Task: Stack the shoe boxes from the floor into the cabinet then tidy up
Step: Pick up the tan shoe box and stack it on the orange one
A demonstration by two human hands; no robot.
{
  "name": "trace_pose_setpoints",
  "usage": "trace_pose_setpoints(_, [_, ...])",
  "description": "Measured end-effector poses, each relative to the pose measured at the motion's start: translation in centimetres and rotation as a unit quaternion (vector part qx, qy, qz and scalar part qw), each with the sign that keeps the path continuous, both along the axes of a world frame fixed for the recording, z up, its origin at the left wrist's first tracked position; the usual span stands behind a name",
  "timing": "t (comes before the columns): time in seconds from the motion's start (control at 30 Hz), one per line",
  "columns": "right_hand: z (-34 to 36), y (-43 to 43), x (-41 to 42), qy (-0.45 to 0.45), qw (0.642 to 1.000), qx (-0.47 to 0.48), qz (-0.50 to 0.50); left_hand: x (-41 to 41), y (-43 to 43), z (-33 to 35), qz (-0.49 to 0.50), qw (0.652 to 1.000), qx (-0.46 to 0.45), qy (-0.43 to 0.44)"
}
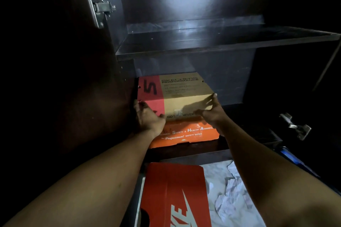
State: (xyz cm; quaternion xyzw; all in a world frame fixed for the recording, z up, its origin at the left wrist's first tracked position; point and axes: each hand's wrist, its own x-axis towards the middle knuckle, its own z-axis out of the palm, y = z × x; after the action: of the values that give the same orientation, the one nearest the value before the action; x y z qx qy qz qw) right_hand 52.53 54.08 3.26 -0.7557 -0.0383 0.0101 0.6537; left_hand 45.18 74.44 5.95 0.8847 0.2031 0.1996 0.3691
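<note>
So the brown shoe box point(184, 96) with the red stripe is sat on top of the orange shoe box point(188, 134), both on the bottom shelf of the dark cabinet point(203, 42), pushed over to the left side. The brown box is gripped at its two front corners: the left hand point(147, 116) is wrapped round the left one, and the right hand point(212, 110) is stretched along the right edge with the thumb on the front face. Nothing can be seen on the shelf above. Another orange box point(175, 186) is left on the marble floor point(214, 173), with crumpled paper point(232, 195) lying beside it. A metal hinge point(100, 5) can be seen top left.
</note>
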Motion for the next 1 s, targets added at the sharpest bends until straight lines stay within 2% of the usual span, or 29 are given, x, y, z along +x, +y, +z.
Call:
trace_pose_setpoints(0.13, [-1.0,-0.4,0.6,-0.003,1.000,-0.014,0.007,0.1,0.4,-1.3,-0.007,0.998,0.051,0.032])
trace_pose_setpoints(0.23, [-0.8,-1.2,0.6,0.002,1.000,-0.028,-0.002,-0.3,0.4,-0.8,-0.009,0.999,0.038,0.034])
trace_pose_setpoints(0.33, [0.7,-1.6,0.2,0.017,0.997,-0.052,-0.054,-1.3,-0.3,1.1,-0.015,1.000,0.007,0.024])
trace_pose_setpoints(0.47, [4.6,-2.3,-2.1,0.010,0.982,-0.174,-0.065,-4.1,-1.9,4.9,-0.046,0.999,-0.015,0.020])
trace_pose_setpoints(0.63, [10.4,-2.9,-9.3,-0.003,0.964,-0.258,-0.061,-10.4,-2.7,11.2,-0.089,0.995,-0.046,-0.004])
trace_pose_setpoints(0.77, [12.9,-3.6,-16.5,-0.007,0.959,-0.283,-0.037,-17.2,-3.0,15.7,-0.112,0.992,-0.051,-0.009])
trace_pose_setpoints(0.93, [17.7,-3.1,-30.0,-0.065,0.942,-0.327,-0.035,-25.6,-3.1,16.9,-0.184,0.979,-0.074,0.041])
trace_pose_setpoints(1.0, [19.0,-2.9,-34.6,-0.063,0.940,-0.335,-0.026,-28.9,-2.6,16.5,-0.228,0.969,-0.077,0.060])
